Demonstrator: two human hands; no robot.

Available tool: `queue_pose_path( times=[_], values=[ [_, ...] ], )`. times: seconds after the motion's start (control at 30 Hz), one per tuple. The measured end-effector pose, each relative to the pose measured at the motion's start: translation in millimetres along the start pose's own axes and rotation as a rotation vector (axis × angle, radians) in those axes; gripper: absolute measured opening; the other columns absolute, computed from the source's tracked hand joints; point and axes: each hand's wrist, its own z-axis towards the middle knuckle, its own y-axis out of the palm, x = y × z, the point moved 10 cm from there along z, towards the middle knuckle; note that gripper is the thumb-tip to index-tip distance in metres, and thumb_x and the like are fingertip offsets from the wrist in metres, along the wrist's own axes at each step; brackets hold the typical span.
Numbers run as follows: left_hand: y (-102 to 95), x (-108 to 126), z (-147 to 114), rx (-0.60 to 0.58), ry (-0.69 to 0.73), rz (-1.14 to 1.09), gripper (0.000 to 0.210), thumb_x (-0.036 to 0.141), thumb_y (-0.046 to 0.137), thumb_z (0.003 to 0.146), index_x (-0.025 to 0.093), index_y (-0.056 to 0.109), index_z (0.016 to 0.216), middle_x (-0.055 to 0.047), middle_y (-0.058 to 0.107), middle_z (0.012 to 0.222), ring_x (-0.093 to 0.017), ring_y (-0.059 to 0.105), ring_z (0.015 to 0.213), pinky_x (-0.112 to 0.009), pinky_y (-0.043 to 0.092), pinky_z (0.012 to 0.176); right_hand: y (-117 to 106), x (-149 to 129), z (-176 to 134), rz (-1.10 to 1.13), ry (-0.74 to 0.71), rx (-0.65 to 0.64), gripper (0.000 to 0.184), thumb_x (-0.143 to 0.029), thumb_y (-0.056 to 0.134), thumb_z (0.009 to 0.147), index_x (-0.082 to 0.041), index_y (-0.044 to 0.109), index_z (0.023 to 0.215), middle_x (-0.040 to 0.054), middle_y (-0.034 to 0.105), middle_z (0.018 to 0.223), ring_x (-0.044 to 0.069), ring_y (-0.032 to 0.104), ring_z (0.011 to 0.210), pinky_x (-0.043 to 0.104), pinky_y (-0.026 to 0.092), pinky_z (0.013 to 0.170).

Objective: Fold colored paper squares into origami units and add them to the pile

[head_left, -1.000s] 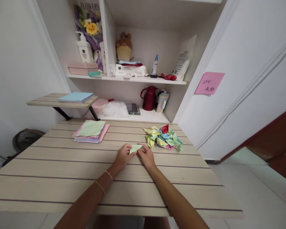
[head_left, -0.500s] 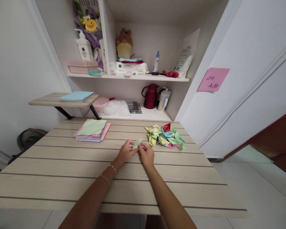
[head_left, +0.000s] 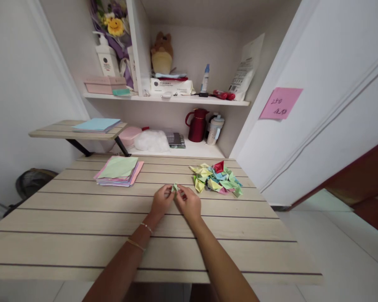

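A small folded piece of light green paper (head_left: 174,187) is pinched between my two hands, just above the middle of the table. My left hand (head_left: 161,201) grips its left side with thumb and fingers. On the other side, my right hand (head_left: 189,203) has its fingertips closed on the paper. The fingers cover much of its lower part. To the right lies a pile of folded paper boats (head_left: 217,180) in yellow, green, blue, pink and red. A stack of square coloured paper (head_left: 118,170), light green on top, sits to the left.
A small raised stand (head_left: 56,131) at the back left carries blue paper (head_left: 97,124). Behind the slatted table (head_left: 164,251), the shelf holds a dark red jug (head_left: 197,126), a pale bottle (head_left: 215,130) and a white plastic bag (head_left: 151,141).
The green paper has turned from slanted to pointing upright between my fingers. Both hands have shifted slightly left in view, and the camera view has moved a little.
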Motion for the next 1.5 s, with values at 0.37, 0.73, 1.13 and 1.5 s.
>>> queue_pose_path(
  times=[0.37, 0.73, 1.13, 1.5],
  values=[
    [6.3, -9.0, -1.8, -0.057, -0.001, -0.044, 0.017, 0.017, 0.054, 0.071, 0.017, 0.056, 0.087, -0.006, 0.068, 0.082, -0.018, 0.065, 0.076, -0.028, 0.051, 0.069, 15.5, 0.5, -2.5, 0.117, -0.036, -0.065, 0.032, -0.024, 0.051, 0.079, -0.023, 0.061, 0.109, 0.0052, 0.064, 0.105, 0.019, 0.060, 0.095, 0.030, 0.047, 0.084],
    [3.5, 1.4, -5.8, -0.021, 0.058, 0.143, 0.036, 0.018, 0.055, 0.072, 0.020, 0.055, 0.108, -0.005, 0.069, 0.082, -0.017, 0.065, 0.072, -0.026, 0.050, 0.066, 22.7, 12.8, -1.3, 0.283, 0.048, -0.080, 0.037, -0.024, 0.047, 0.082, -0.021, 0.054, 0.118, 0.0069, 0.064, 0.109, 0.020, 0.062, 0.094, 0.031, 0.048, 0.085],
    [3.9, 10.9, -10.2, 0.081, 0.055, 0.408, 0.037, 0.019, 0.051, 0.075, 0.020, 0.054, 0.112, -0.007, 0.068, 0.087, -0.019, 0.064, 0.071, -0.028, 0.049, 0.066, 10.5, 12.0, -1.1, 0.057, 0.086, -0.034, 0.037, -0.020, 0.042, 0.080, -0.021, 0.061, 0.111, 0.0067, 0.069, 0.093, 0.018, 0.062, 0.070, 0.026, 0.046, 0.069],
    [3.3, -18.1, 3.0, -0.058, -0.259, -0.315, 0.035, 0.029, 0.069, 0.060, 0.012, 0.061, 0.091, -0.004, 0.067, 0.067, -0.015, 0.062, 0.058, -0.028, 0.051, 0.060, 27.8, 36.4, 6.8, 0.534, 0.197, -0.363, 0.048, -0.033, 0.060, 0.072, -0.016, 0.057, 0.117, -0.0050, 0.051, 0.049, 0.007, 0.043, 0.040, 0.018, 0.036, 0.041]
  ],
)
